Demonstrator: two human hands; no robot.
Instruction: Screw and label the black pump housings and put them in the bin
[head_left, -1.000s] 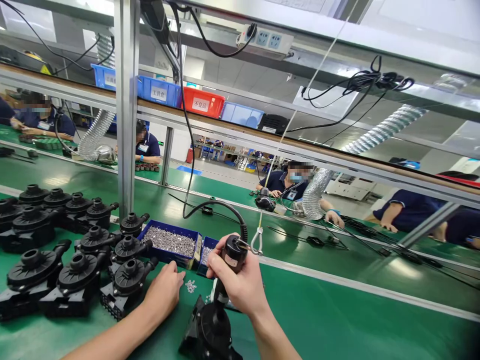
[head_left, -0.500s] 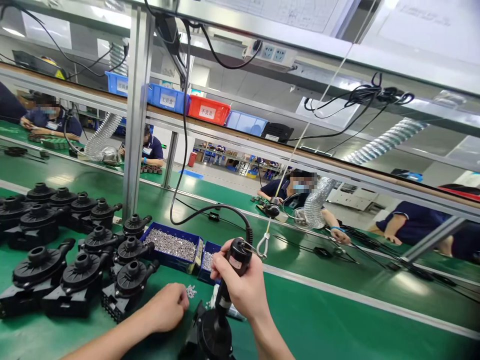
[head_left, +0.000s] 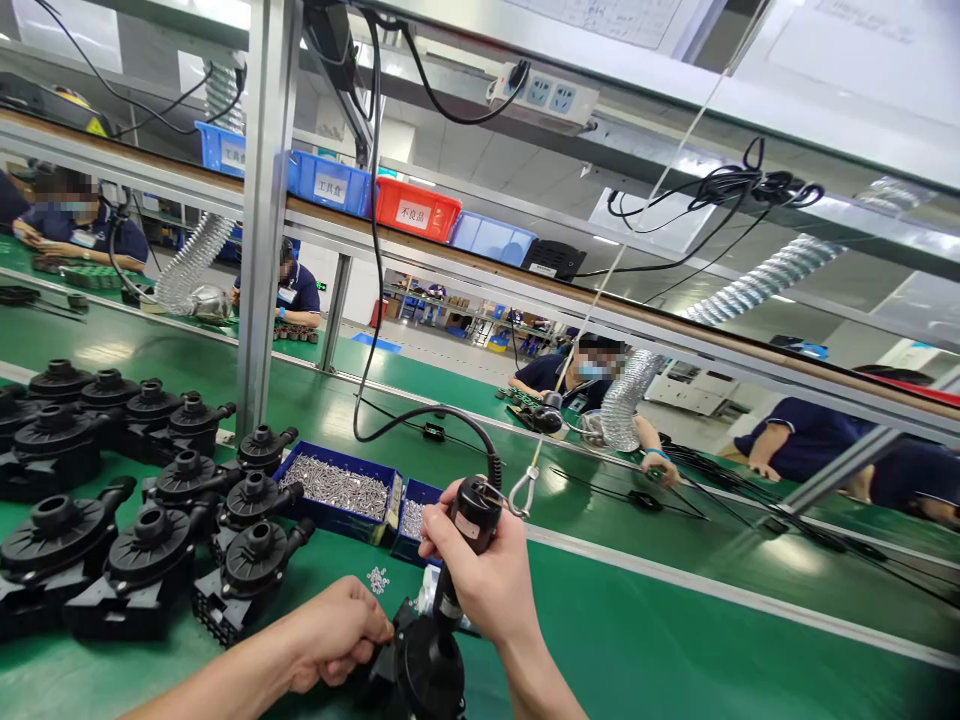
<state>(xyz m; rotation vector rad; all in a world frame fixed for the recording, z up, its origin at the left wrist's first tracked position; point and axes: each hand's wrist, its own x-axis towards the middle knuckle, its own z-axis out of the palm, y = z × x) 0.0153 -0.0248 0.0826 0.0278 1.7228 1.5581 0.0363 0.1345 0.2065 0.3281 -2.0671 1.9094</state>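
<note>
My right hand (head_left: 480, 560) is wrapped round a black corded electric screwdriver (head_left: 474, 515), held upright. Its lower end reaches down to a black round pump housing (head_left: 429, 665) at the bottom of the view; the tip itself is hidden. At the left edge of that housing, my left hand (head_left: 341, 632) is closed with thumb and fingertips pinched together. Whatever lies between those fingertips is too small to make out. Behind the left hand, a little heap of small shiny rings (head_left: 378, 580) lies on the green bench.
Several finished-looking black housings (head_left: 154, 540) stand in rows at left. A blue bin of screws (head_left: 337, 485) and a smaller blue bin (head_left: 412, 515) sit behind my hands. A metal hook on a cord (head_left: 523, 492) hangs beside the screwdriver. Co-workers sit across the bench.
My left hand has moved from beside the heap of rings toward me and right, to the housing's left edge. The right hand keeps the screwdriver in nearly the same place.
</note>
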